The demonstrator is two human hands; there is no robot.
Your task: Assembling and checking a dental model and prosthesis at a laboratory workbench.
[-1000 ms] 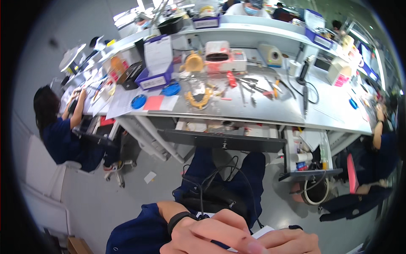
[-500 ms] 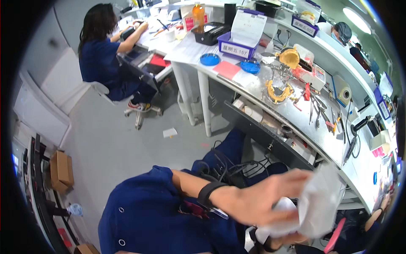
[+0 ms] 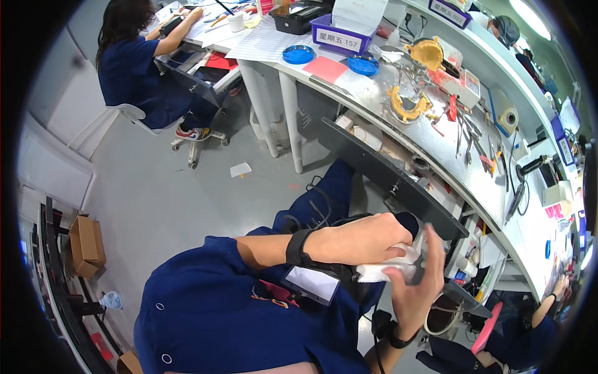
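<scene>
Both hands are together over my lap at the lower middle, in front of the open drawer. My left hand (image 3: 361, 240) is closed on a crumpled white tissue (image 3: 379, 272), part of which sticks out below its fingers. My right hand (image 3: 420, 290) is beside it with fingers and thumb spread in a curve around the tissue's right side. Its thumb lies close to the tissue, but whether it presses on it I cannot tell. Both wrists wear black bands. A badge holder (image 3: 311, 283) hangs against my dark blue clothing below the left wrist.
An open dark drawer (image 3: 389, 181) full of small items juts toward my knees. On the bench sit a yellow dental cast (image 3: 408, 107), several hand tools (image 3: 476, 146), blue round dishes (image 3: 298, 54) and a purple box (image 3: 339, 40). Co-workers sit at far left (image 3: 134, 68) and lower right (image 3: 529, 330).
The tissue was spread and blurred farther right; now it is bunched smaller under my left hand. My right hand, mostly hidden before, has come up into view with its fingers apart.
</scene>
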